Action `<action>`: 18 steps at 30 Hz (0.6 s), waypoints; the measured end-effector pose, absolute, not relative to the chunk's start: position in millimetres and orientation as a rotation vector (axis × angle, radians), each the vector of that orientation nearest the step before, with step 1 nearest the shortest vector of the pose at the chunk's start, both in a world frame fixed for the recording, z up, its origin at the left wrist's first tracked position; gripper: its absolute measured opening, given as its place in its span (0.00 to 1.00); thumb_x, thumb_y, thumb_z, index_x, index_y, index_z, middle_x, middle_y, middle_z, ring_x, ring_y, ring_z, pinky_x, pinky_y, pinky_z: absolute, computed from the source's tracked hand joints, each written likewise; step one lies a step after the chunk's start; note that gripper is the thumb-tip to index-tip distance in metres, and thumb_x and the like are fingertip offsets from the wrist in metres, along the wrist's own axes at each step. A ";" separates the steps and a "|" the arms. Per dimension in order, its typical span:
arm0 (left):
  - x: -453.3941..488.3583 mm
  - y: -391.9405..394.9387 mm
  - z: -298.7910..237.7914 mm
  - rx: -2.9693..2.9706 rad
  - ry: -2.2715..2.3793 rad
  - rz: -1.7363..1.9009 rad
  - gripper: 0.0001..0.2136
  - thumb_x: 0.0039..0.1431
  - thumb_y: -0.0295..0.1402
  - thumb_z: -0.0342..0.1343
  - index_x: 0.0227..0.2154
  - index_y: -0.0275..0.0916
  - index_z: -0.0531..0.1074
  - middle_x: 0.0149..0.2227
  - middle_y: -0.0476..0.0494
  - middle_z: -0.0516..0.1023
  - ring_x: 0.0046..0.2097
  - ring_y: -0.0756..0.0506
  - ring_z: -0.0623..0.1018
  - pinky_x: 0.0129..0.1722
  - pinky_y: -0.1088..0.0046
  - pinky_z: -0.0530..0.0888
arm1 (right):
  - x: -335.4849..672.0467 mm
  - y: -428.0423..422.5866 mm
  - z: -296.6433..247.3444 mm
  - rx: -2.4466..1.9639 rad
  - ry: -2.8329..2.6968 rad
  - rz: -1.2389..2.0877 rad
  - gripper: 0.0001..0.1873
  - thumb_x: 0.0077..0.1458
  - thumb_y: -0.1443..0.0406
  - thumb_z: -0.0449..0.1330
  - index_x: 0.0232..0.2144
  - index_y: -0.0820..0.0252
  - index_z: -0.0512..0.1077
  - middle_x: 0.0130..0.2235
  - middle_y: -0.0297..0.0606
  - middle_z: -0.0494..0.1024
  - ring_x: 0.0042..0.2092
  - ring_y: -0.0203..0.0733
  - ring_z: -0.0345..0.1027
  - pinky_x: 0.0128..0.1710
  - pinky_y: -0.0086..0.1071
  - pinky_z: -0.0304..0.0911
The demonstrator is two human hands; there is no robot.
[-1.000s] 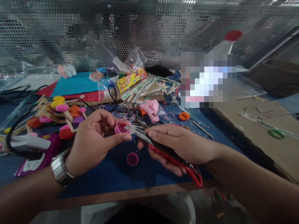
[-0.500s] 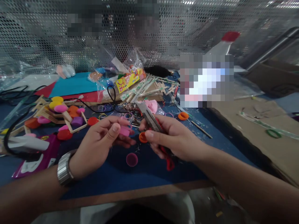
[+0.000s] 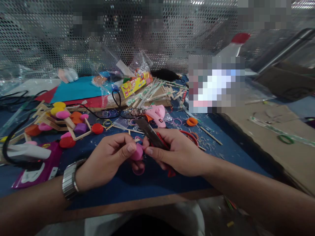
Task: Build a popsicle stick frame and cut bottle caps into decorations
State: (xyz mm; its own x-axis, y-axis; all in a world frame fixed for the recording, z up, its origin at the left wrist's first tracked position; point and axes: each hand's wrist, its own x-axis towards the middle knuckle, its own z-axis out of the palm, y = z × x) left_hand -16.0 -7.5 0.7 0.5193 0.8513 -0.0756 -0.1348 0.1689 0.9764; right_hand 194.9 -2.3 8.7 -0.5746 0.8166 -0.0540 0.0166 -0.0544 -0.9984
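My left hand [image 3: 112, 157], with a metal-banded watch [image 3: 70, 179] on the wrist, pinches a pink plastic bottle cap [image 3: 137, 152] between thumb and fingers. Wrapped round a pair of red-handled scissors [image 3: 154, 136] is my right hand [image 3: 178, 150], the dark blades pointing up and left. Its thumb and forefinger tips are at the right side of the cap, seemingly touching a thin pink strip there. Below the left fingers lies a pink-purple ring or cap [image 3: 138, 170], partly covered. A pink glue gun [image 3: 156, 114] rests just beyond the hands.
Craft-stick pieces with coloured caps [image 3: 73, 123] stand at left, near a purple packet [image 3: 50, 164] and black cable. Behind are a yellow box [image 3: 136, 86], loose sticks [image 3: 157, 93] and blue card [image 3: 73, 90]. An orange ring [image 3: 192, 122] and cardboard [image 3: 261, 137] are at right.
My hands have come together, the left moving right and slightly down with the pink cap. The scissors have shifted left and down, and a red handle loop now shows behind my right hand.
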 end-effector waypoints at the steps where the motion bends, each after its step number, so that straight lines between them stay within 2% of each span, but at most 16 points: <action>1: -15.7 -7.7 1.9 1.203 0.761 0.792 0.19 0.60 0.47 0.66 0.28 0.34 0.75 0.24 0.47 0.82 0.27 0.50 0.83 0.29 0.81 0.80 | 195.1 -2.5 8.3 -0.913 -1.622 1.675 0.15 0.58 0.59 0.70 0.34 0.60 0.69 0.20 0.22 0.66 0.18 0.27 0.58 0.16 0.21 0.54; 9: -15.0 -6.7 9.4 1.303 0.844 0.717 0.21 0.59 0.49 0.66 0.23 0.35 0.72 0.24 0.46 0.82 0.27 0.50 0.83 0.27 0.81 0.79 | 198.7 -5.1 4.1 -0.941 -1.804 1.355 0.09 0.63 0.62 0.64 0.34 0.59 0.69 0.21 0.24 0.67 0.20 0.29 0.59 0.21 0.25 0.55; 15: -15.3 -7.9 9.4 1.336 0.865 0.720 0.21 0.61 0.49 0.65 0.24 0.36 0.71 0.24 0.45 0.82 0.26 0.50 0.82 0.27 0.79 0.78 | 199.4 -5.3 2.4 -0.927 -1.878 1.182 0.06 0.64 0.65 0.62 0.34 0.59 0.71 0.21 0.25 0.66 0.23 0.31 0.61 0.27 0.26 0.59; 18: -15.7 -8.6 6.7 1.281 0.845 0.715 0.20 0.62 0.48 0.64 0.28 0.35 0.72 0.26 0.44 0.83 0.28 0.48 0.83 0.30 0.77 0.80 | 199.0 -3.0 3.1 -0.938 -1.868 1.132 0.06 0.64 0.65 0.61 0.33 0.59 0.70 0.22 0.25 0.67 0.24 0.32 0.63 0.28 0.27 0.60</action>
State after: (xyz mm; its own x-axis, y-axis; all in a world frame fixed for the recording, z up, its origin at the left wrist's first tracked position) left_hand -15.7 -8.6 6.7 0.5205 0.8428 -0.1371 0.0047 0.1577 0.9875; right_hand 199.0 -3.0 3.1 -0.4536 0.8636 0.2203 0.2045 0.3415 -0.9174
